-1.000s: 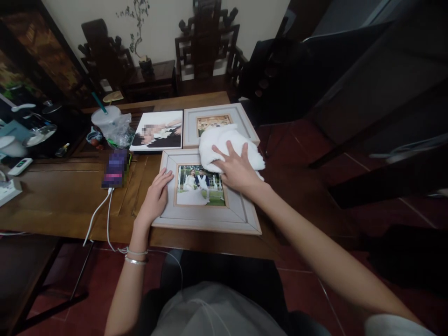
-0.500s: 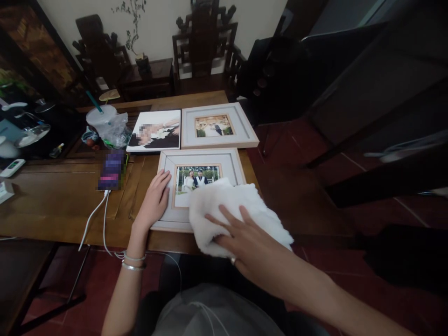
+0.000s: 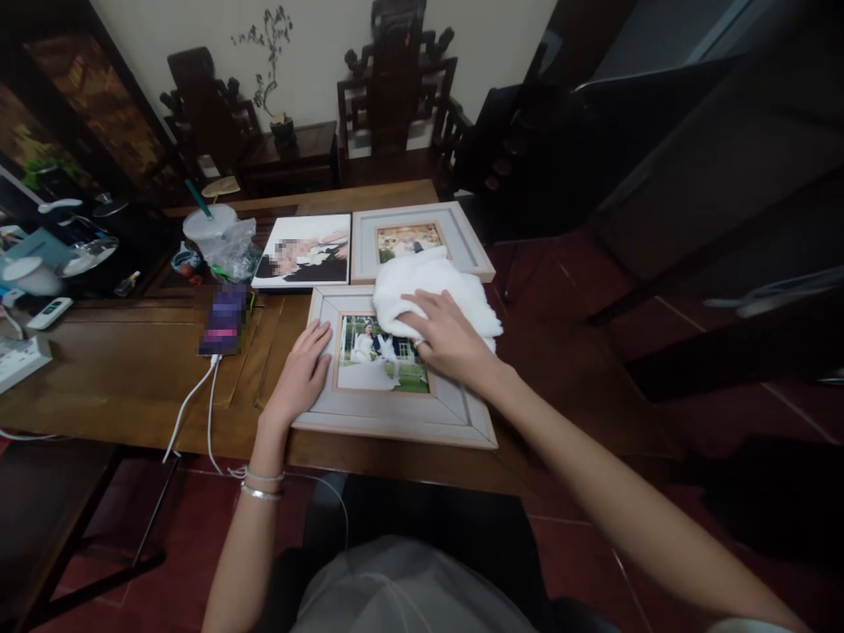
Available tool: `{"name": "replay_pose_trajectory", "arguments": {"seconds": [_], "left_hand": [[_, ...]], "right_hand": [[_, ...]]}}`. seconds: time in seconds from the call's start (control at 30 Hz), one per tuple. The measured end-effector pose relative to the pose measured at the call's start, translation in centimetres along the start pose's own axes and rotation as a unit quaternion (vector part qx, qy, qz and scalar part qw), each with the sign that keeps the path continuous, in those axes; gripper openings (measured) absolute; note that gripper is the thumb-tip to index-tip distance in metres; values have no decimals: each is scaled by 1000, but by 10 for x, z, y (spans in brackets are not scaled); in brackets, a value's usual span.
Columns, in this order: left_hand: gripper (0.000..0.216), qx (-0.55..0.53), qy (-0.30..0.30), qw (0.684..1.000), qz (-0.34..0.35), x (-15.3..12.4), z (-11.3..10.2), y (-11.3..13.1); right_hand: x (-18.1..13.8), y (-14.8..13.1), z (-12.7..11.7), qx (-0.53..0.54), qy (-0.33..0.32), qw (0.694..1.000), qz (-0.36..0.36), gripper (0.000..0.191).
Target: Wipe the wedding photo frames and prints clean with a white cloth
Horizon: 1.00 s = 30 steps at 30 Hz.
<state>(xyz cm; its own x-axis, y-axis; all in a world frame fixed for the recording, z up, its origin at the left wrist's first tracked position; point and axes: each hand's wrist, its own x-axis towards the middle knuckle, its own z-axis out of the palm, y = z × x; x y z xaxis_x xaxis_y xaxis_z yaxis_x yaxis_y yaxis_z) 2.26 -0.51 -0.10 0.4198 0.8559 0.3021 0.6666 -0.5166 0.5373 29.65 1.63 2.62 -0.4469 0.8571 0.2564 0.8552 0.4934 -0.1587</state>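
A picture frame (image 3: 396, 424) with a pale mat and light wood edge lies flat near the table's front edge, a photo of a couple in its middle. My left hand (image 3: 301, 374) rests on the frame's left border, fingers stretched out and holding nothing. Under my right hand (image 3: 452, 341) is a folded white cloth (image 3: 448, 274), held against the frame's upper right part. The cloth covers that corner and some of the photo, and reaches over the lower part of a second picture frame (image 3: 366, 251) behind.
Left of the second frame lies a white-bordered photo panel (image 3: 313, 230). A plastic cup (image 3: 209, 227), a crumpled plastic bag (image 3: 236, 251) and a phone (image 3: 225, 325) with white cables (image 3: 188, 406) are further left. A power strip (image 3: 23, 362) sits at the table's far left. Dark wooden chairs (image 3: 396, 97) stand behind.
My right hand has slid the cloth away from me, from the frame's lower right to its upper right, uncovering the lower right corner. My left hand stays on the left border.
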Motion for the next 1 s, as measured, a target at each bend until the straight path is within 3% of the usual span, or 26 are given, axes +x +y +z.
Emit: {"name": "replay_pose_trajectory", "arguments": {"seconds": [0.2, 0.37, 0.5, 0.67, 0.77, 0.87, 1.0], "left_hand": [[44, -1, 6, 1000, -8, 0, 2, 0], [44, -1, 6, 1000, -8, 0, 3, 0], [44, -2, 0, 1000, -4, 0, 2, -1], [44, -9, 4, 1000, -6, -1, 1, -1], [44, -16, 10, 1000, -4, -2, 2, -2], [44, -23, 14, 1000, 0, -1, 2, -2], [43, -21, 22, 1000, -2, -1, 4, -3]], "right_hand": [[-61, -57, -22, 35, -93, 994, -55, 54], [-103, -90, -44, 90, -109, 985, -99, 56], [-81, -66, -30, 98, -79, 988, -87, 58], [-21, -13, -10, 20, -33, 998, -45, 53], [8, 4, -6, -25, -24, 998, -46, 52], [15, 1, -3, -40, -58, 996, -52, 54], [-15, -26, -10, -6, -103, 992, -73, 52]]}}
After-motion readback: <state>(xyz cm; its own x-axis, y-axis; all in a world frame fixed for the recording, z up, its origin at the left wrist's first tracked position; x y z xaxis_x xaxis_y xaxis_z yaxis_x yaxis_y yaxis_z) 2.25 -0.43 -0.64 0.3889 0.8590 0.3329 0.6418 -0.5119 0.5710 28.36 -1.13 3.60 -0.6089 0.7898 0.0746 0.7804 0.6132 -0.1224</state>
